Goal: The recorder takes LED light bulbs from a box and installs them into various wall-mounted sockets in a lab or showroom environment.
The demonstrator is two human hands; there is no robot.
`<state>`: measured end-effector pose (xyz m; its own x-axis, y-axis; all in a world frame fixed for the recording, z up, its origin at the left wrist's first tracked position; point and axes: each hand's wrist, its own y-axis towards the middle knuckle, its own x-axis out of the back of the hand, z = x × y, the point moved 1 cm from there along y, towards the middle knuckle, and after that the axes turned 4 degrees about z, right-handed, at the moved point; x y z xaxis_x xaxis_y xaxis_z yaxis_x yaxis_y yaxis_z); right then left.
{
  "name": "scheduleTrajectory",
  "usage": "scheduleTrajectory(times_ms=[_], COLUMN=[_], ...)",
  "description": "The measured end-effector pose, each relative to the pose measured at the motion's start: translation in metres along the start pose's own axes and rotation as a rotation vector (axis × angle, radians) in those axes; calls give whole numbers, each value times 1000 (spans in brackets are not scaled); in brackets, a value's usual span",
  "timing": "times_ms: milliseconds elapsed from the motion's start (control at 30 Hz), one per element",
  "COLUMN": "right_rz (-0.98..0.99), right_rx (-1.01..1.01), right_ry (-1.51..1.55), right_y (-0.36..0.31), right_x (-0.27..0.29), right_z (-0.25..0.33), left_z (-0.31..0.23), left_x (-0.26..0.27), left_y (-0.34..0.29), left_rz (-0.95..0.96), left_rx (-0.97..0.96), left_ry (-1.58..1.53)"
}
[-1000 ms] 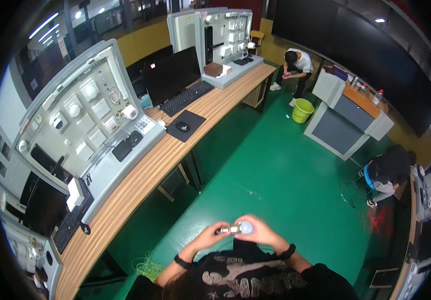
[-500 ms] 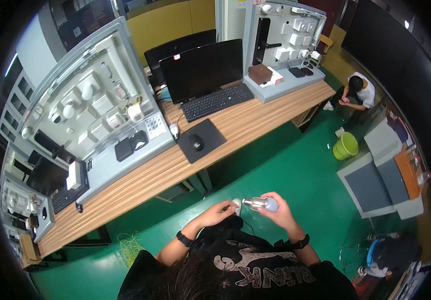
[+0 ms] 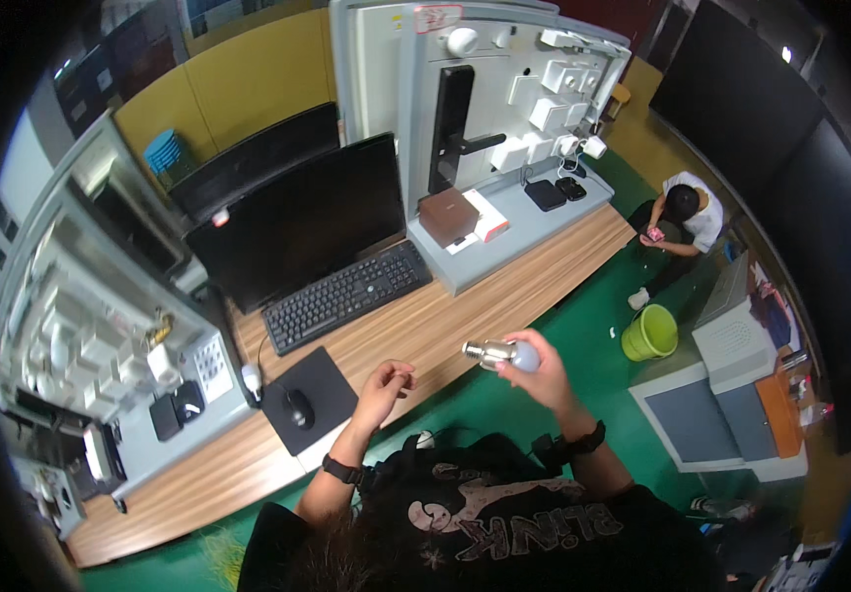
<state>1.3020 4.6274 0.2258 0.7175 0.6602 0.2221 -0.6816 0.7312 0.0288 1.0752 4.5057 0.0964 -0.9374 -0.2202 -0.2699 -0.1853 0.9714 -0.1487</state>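
Note:
My right hand is closed around the rounded, frosted end of a light bulb. Its metal screw base points left, toward my other hand. The bulb is held in the air over the front edge of the wooden desk. To its left, my left hand hovers with loosely bent fingers and nothing visible in them. A black mouse pad with a black mouse lies just left of that hand. Beyond both hands, a black keyboard rests before a dark monitor.
At the right end of the desk stands a display panel with a black door lock and white devices; a brown box sits on its base. Another device panel is at left. A person crouches near a green bin.
The view has moved toward the desk's right end. Both hands have come from over the floor to the desk edge, and my left hand is farther from the bulb.

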Motion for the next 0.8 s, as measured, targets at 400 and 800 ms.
scheduleTrajectory(times_ms=[400,800], right_rz=[-121,-258], right_rx=[114,192], right_ry=[174,242], right_y=[227,394], right_x=[248,420], right_z=[-19,3], left_z=[-36,-67], left_x=[-115,-202], left_y=[212,336], left_rz=[-67,-184], left_rx=[-20,28], left_ry=[103,106])
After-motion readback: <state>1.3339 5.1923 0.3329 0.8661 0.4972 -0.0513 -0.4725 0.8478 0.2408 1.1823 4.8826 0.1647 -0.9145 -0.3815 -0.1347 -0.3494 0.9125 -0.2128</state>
